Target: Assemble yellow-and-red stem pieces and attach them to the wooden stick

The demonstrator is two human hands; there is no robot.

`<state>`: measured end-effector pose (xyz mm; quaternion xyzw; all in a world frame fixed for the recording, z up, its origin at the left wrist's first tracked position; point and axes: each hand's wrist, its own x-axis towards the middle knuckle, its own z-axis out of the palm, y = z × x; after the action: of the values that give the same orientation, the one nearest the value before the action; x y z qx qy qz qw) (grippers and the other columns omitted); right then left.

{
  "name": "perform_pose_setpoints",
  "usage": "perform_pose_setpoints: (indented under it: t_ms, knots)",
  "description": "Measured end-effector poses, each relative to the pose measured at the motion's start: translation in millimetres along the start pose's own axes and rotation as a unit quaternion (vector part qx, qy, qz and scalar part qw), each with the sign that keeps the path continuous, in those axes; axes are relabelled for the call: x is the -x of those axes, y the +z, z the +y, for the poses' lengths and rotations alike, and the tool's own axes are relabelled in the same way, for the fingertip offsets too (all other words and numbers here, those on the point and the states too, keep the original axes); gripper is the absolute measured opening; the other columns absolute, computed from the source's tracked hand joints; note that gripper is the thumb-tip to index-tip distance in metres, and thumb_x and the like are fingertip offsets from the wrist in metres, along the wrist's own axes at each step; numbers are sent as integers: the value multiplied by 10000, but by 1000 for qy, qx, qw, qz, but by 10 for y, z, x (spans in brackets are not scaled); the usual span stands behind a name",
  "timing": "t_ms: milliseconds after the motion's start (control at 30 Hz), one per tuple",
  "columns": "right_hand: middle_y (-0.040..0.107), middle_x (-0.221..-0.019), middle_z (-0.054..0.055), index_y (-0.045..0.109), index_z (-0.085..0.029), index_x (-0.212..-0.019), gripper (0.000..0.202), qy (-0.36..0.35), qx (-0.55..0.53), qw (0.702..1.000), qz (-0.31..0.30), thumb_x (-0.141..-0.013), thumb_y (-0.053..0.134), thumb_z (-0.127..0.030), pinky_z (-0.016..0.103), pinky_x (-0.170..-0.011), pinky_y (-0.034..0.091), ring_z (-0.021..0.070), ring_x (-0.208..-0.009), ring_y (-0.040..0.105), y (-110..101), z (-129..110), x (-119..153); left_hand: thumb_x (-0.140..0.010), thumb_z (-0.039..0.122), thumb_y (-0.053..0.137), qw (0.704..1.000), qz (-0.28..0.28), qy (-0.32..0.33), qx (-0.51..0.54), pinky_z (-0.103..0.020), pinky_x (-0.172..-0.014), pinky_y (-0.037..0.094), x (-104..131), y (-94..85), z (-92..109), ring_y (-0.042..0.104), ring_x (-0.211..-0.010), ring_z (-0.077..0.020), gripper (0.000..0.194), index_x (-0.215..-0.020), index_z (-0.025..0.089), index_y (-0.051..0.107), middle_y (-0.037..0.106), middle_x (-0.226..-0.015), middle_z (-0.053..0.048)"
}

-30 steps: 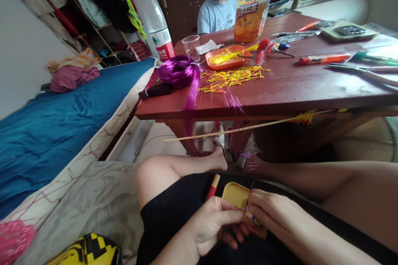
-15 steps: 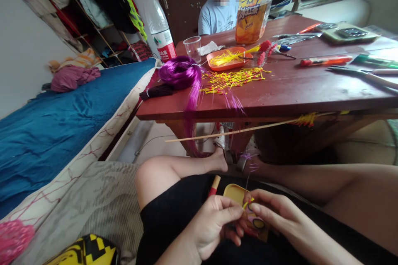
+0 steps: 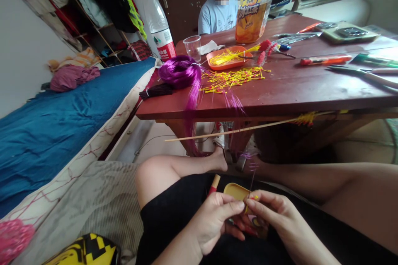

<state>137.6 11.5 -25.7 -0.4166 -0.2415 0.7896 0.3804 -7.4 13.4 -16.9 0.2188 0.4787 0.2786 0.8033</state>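
Above my lap, my left hand [image 3: 217,219] and my right hand [image 3: 272,213] meet with thumbs and fingers pinched together. Between the fingertips is a small yellow piece [image 3: 255,197], with its tip showing by my right thumb and index finger. A thin dark stem [image 3: 253,178] rises from the same spot. Which fingers bear the stem cannot be made out. Behind the hands lies a yellow tray [image 3: 235,190] on the dark cloth, partly covered by them. Beside it, left of the tray, rests a red and tan stick [image 3: 215,184].
On the red table [image 3: 280,91] are purple thread [image 3: 180,72], yellow stamens [image 3: 233,78], an orange tray [image 3: 213,64], pliers [image 3: 367,75] and two bottles. A thin wooden stick [image 3: 224,132] juts along the table's near edge. A person [image 3: 217,14] sits across.
My fingertips have drawn closer around the yellow piece, which shows less now. The dark stem stands out slightly farther right. The table items look unchanged.
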Motion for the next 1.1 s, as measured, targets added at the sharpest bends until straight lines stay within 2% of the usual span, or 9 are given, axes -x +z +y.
perform_pose_setpoints:
  t_ms: [267, 367, 433, 500, 567, 633, 733, 933, 1100]
  knots:
    - [568, -523, -25, 597, -133, -610, 334, -6, 37, 999, 39, -591, 762, -423, 165, -460, 405, 74, -473, 511, 21, 20, 0, -574, 273, 741, 999, 27, 3, -27, -185, -461, 406, 3, 27, 12, 568, -471, -95, 202, -622, 91, 670, 645, -555, -33]
    - [603, -610, -5, 600, -163, -743, 258, -107, 145, 981, 67, -710, 661, -412, 203, -479, 464, 121, -528, 572, -51, 69, 33, -555, 263, 743, 999, 44, 8, -15, -179, -461, 405, 1, 31, 16, 538, -438, -72, 192, -599, 95, 662, 634, -541, -21]
    - [647, -767, 31, 594, -192, -903, 181, -279, 291, 907, 125, -787, 579, -329, 238, -566, 508, 167, -676, 628, -136, 90, 67, -539, 265, 753, 999, 49, 5, -4, -177, -454, 407, 0, 22, 22, 519, -420, -62, 199, -583, 97, 655, 627, -538, -16]
    - [658, -962, 59, 569, -215, -1047, 240, -456, 459, 750, 134, -810, 536, -229, 289, -773, 495, 201, -906, 619, -223, 88, 86, -544, 277, 760, 999, 34, 3, 8, -175, -445, 406, 1, 9, 28, 510, -416, -59, 215, -591, 95, 657, 622, -541, -16]
    - [628, -1128, 68, 536, -206, -1147, 346, -544, 594, 590, 58, -802, 533, -173, 350, -988, 351, 227, -1121, 519, -281, 76, 72, -575, 297, 753, 1000, 5, 5, 20, -169, -451, 411, 2, -2, 30, 514, -432, -58, 228, -619, 90, 667, 617, -546, -17]
    - [583, -1222, 76, 488, -163, -1219, 410, -556, 663, 502, -21, -811, 520, -177, 391, -1081, 184, 239, -1242, 398, -303, 83, 26, -599, 302, 745, 999, -14, 9, 35, -168, -464, 423, 4, -7, 28, 522, -447, -60, 227, -619, 91, 666, 608, -539, -16]
    - [540, -1271, 106, 430, -99, -1267, 443, -551, 676, 486, -60, -850, 468, -246, 431, -1100, 95, 248, -1295, 308, -298, 151, -53, -587, 278, 751, 998, -10, 4, 59, -176, -458, 431, 4, -11, 15, 527, -438, -69, 208, -601, 95, 654, 596, -512, -13]
    - [614, -1164, 151, 362, -18, -1287, 442, -574, 660, 479, -80, -855, 382, -105, 394, -1095, 200, 178, -1258, 379, -254, 39, -1, -566, 147, 655, 997, 7, 19, 75, -168, -449, 422, -10, -20, 17, 511, -423, -58, 133, -675, 76, 683, 598, -517, -14]
    - [607, -1171, 136, 548, -49, -1149, 354, -554, 703, 371, -248, -874, 336, -118, 332, -1008, 389, 225, -1143, 516, -208, -488, 137, -481, 110, 531, 997, -33, -50, 44, -185, -380, 399, -26, 16, 68, 473, -351, -69, 117, -538, 93, 631, 560, -428, -3]
